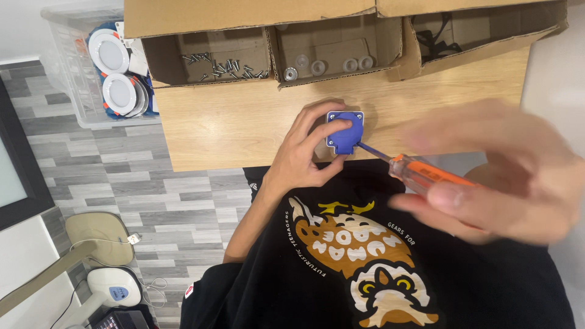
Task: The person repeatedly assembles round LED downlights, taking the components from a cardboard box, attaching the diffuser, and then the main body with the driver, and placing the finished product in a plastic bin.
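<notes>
The blue socket cover (345, 131) is a small square plastic part with rounded corners and a screw seat at each corner, and I see it at the near edge of the wooden surface (244, 122), pressed down there, I judge, so it cannot turn. My left hand (308, 152) is curled closed around it, thumb on top, while my right hand (493, 176), blurred, closes its fingers on the orange handle of the screwdriver (405, 167), whose tip meets the cover's lower corner. Behind it stand open cardboard boxes (274, 55) with loose screws (225, 66) and pale round caps (323, 64), within easy reach.
</notes>
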